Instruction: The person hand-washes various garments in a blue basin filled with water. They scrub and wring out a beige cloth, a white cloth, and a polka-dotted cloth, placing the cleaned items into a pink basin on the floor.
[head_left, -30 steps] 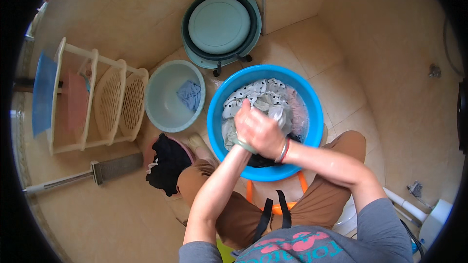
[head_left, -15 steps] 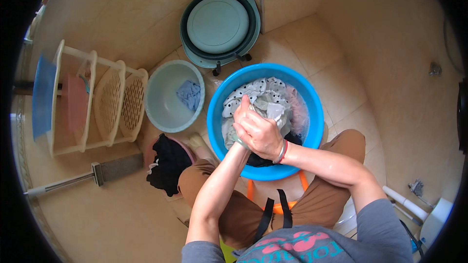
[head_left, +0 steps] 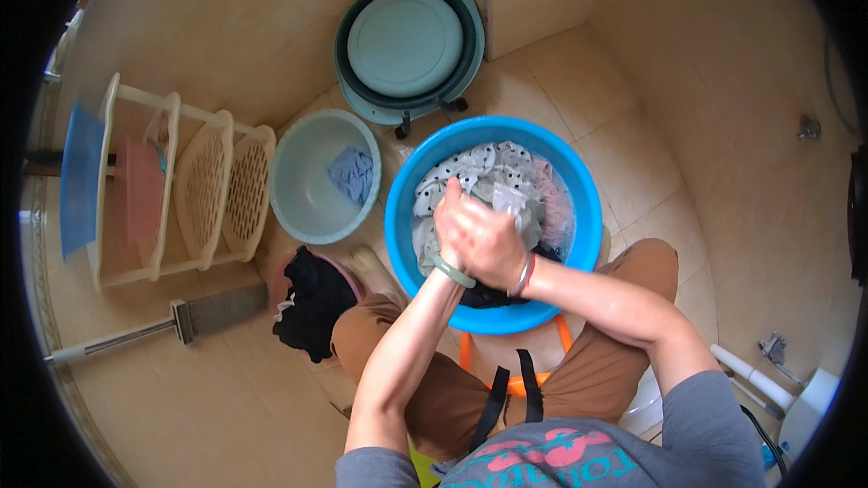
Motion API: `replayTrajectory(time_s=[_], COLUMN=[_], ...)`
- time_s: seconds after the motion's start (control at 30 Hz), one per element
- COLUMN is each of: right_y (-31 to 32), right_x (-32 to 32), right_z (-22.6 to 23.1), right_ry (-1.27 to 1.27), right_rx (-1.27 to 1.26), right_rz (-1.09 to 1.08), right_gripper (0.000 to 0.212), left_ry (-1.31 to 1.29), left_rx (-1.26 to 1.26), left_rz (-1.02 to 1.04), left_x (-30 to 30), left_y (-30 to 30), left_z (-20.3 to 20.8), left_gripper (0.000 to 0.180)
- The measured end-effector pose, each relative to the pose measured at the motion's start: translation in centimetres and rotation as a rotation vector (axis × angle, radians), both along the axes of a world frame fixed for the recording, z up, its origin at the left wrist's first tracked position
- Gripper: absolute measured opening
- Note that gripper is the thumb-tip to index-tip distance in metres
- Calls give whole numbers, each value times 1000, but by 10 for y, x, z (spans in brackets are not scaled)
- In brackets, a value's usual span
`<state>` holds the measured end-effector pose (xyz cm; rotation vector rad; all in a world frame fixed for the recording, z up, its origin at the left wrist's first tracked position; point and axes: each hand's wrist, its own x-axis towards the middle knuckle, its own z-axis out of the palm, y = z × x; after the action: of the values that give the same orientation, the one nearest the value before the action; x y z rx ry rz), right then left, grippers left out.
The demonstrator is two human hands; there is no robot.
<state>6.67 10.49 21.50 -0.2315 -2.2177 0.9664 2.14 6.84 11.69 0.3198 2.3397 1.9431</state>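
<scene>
Holding our right hand [head_left: 495,242] against our left hand [head_left: 449,221] above dotted cloth [head_left: 475,163] in the blue basin [head_left: 589,226], we cannot tell whether either is closed.

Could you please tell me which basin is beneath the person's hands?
The bright blue basin, holding black-dotted white cloth; the pale green basin left of it holds light blue cloth.

From my end I see a tan tiled floor [head_left: 624,158] spreading below the hands [head_left: 486,239]. Right under them is a blue tub [head_left: 587,217]; whether it rests on the tiles or on the orange legs [head_left: 465,351] at its near edge, I can't tell. Left of the hands stand a pale green basin [head_left: 298,176] and, nearer me, a pink basin [head_left: 279,289].
</scene>
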Motion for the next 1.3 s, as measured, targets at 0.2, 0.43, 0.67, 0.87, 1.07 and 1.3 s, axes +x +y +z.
replayTrajectory(time_s=[0.2, 0.43, 0.67, 0.87, 1.07, 1.3], right_y=[68, 8, 78, 108, 88, 83], right_x=[-5, -9, 1, 9, 22, 31], right_z=[-72, -20, -87, -14, -13, -5], right_ry=[-276, 161, -410, -343, -534, -358], right_rx=[-162, 140, -134, 99, 306, -657], right_rz=[-273, 21, -261, 0, 342, 401], right_gripper=[15, 12, 26, 54, 36, 32], left_ry=[-893, -71, -886, -585, -367, 116], left_rx=[118, 12, 177, 8, -165, -112], left_rz=[-229, -393, -353, -555, -816, -1015], left_x=[17, -18, 15, -29, -47, -50], left_y=[2, -23, -7, -20, -32, -35], left_z=[55, -11, 53, 80, 78, 60], left_gripper=[39, 28, 47, 57, 60, 41])
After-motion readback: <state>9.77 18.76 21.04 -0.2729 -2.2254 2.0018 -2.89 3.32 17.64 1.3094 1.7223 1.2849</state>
